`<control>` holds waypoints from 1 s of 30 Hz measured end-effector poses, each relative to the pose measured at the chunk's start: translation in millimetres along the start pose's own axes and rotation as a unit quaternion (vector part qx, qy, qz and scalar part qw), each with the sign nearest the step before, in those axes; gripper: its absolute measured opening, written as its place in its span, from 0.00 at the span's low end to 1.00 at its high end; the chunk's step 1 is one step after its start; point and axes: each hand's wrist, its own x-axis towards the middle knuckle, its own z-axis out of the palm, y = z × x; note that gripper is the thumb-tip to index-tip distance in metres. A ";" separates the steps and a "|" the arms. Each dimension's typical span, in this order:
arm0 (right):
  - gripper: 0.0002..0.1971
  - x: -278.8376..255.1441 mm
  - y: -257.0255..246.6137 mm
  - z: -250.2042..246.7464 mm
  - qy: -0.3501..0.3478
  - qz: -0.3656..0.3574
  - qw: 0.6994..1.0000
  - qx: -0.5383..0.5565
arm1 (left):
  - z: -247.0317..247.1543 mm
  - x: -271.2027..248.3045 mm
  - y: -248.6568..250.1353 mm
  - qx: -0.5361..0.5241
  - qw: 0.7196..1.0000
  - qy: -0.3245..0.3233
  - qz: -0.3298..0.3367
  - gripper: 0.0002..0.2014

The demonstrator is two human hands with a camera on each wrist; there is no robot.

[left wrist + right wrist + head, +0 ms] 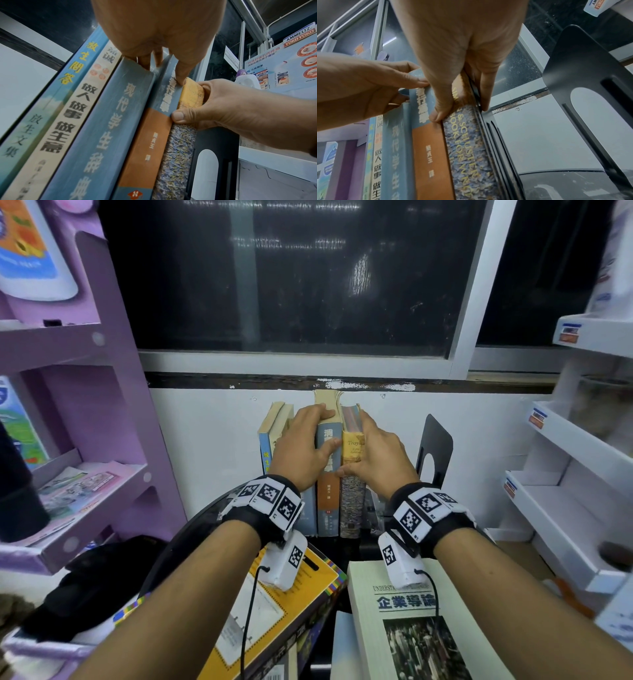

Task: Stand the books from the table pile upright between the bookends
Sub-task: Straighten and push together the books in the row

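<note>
At the back edge of the desk, against the wall, a row of books (274, 436) stands upright. The left hand (301, 446) curls its fingers over the top of the tall blue-and-orange book (328, 474), thumb on its spine. Just right of it, the right hand (378, 453) pinches the speckled book with a yellow label (352, 498), thumb on the spine and fingers down its far side. The black bookend (435, 450) stands near, slightly apart. At the front edge lie a yellow book (274, 604) and a white book (411, 628), flat.
</note>
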 end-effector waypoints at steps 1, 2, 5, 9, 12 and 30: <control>0.53 0.6 -0.5 -0.8 -0.003 0.006 1.000 -0.001 | -0.1 0.0 0.1 -0.001 1.000 0.000 -0.001 0.21; 0.52 1.4 -0.9 -1.1 -0.005 0.012 1.000 -0.004 | 0.0 0.0 0.4 -0.002 1.000 -0.001 -0.001 0.21; 0.51 2.2 -2.6 -0.8 -0.006 0.022 1.000 -0.017 | -0.2 -0.4 1.2 0.000 1.000 -0.001 -0.002 0.21; 0.48 3.4 -2.8 -1.3 -0.009 0.026 0.999 -0.031 | -0.5 -0.4 1.3 -0.001 1.000 -0.001 -0.003 0.21; 0.49 3.7 -1.7 -1.2 -0.013 0.024 0.999 -0.030 | -1.0 -0.4 1.2 0.000 1.000 -0.001 -0.002 0.21; 0.46 4.1 -1.8 1.0 -0.019 0.016 1.000 -0.013 | -3.5 -4.0 3.3 -0.007 1.000 -0.019 -0.005 0.24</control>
